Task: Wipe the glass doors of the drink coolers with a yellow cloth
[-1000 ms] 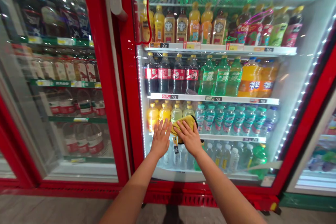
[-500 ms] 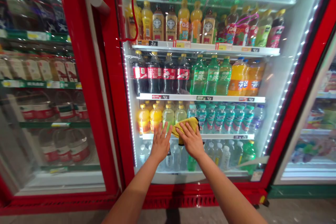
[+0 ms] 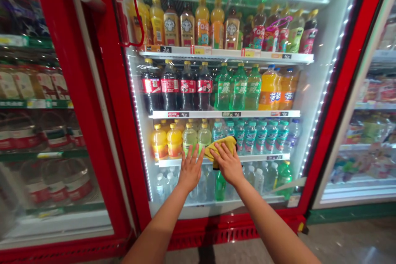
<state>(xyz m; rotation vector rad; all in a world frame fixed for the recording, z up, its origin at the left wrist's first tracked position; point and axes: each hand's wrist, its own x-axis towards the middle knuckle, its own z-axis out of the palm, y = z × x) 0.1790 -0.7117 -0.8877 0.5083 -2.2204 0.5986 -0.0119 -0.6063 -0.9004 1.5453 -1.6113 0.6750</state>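
Cola bottles (image 3: 187,88) stand on a white shelf (image 3: 222,114).

Yellow cloth (image 3: 220,148): matt, soft-looking fabric. Cooler door frame (image 3: 123,111): glossy red finish. Drink bottles (image 3: 238,90): smooth, shiny plastic.

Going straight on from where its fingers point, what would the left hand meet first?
The cooler's glass door, which the left hand's fingertips seem already to touch, though depth is unclear.

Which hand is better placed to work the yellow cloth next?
Right, probably: the right hand lies flat on the yellow cloth, already covering it, while the left hand sits beside the cloth and appears not to touch it.
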